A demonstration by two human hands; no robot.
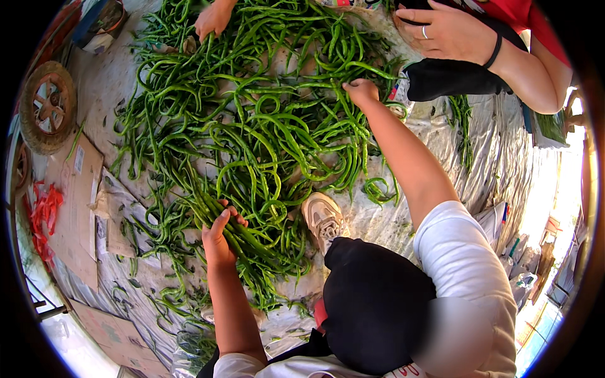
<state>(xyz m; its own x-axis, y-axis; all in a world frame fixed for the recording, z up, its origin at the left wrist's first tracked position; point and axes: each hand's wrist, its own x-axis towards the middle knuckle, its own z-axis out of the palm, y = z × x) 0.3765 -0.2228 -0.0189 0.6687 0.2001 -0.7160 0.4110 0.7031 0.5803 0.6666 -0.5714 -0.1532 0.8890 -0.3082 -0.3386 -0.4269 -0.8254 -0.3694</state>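
Long, thin green chili peppers (271, 126) lie in a wide, tangled heap on a pale sheet (287, 337). My left hand (220, 234), at the near left of the heap, is wrapped round a bundle of long green chili peppers (252, 244) that slants across the palm. With my arm stretched forward, my right hand (362, 93) is at the far right of the heap. Its fingers are pinched together at the end of a green chili pepper (315, 84); the fingertips are small and partly hidden.
Another person's hand (213, 20) reaches into the heap's far edge. A second person's hand (450, 34) rests over dark cloth at the far right. A wheel (48, 107), flattened cardboard (72, 201) and red plastic strips (44, 220) are at the left. My shoe (323, 217) touches the heap.
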